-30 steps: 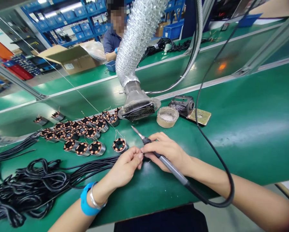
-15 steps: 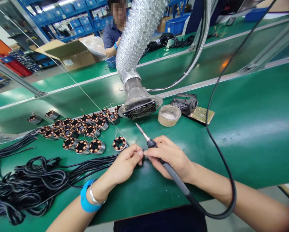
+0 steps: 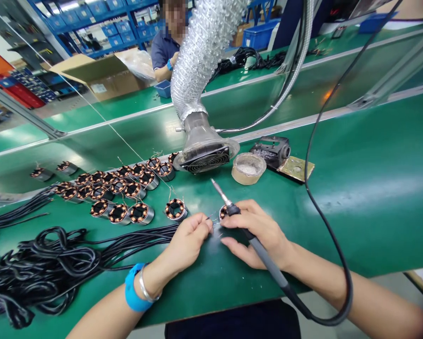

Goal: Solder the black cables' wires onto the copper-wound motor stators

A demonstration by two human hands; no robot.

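My right hand (image 3: 259, 230) holds a soldering iron (image 3: 248, 230), its bare metal tip pointing up and away to the left. Thumb and index finger of that hand are apart below the handle. Pinched in my left hand (image 3: 192, 238) are thin wire ends (image 3: 213, 220) that stick out toward the right hand; they seem to belong to a black cable (image 3: 162, 234). Partly hidden behind the iron and my right fingers is a copper-wound motor stator (image 3: 223, 213). Another stator (image 3: 176, 209) sits just beyond my left hand.
Several stators (image 3: 141, 213) stand in rows at the left, beside bundled black cables (image 3: 63, 254). A fume extractor hood (image 3: 207, 157) hangs over the bench. Right of it are a round tub (image 3: 248, 172) and an iron stand (image 3: 273, 150). A person (image 3: 162, 52) sits across the bench.
My right thumb and fingers have parted and drawn slightly right, away from the left hand. The iron has shifted right with them, and a stator behind it now shows.
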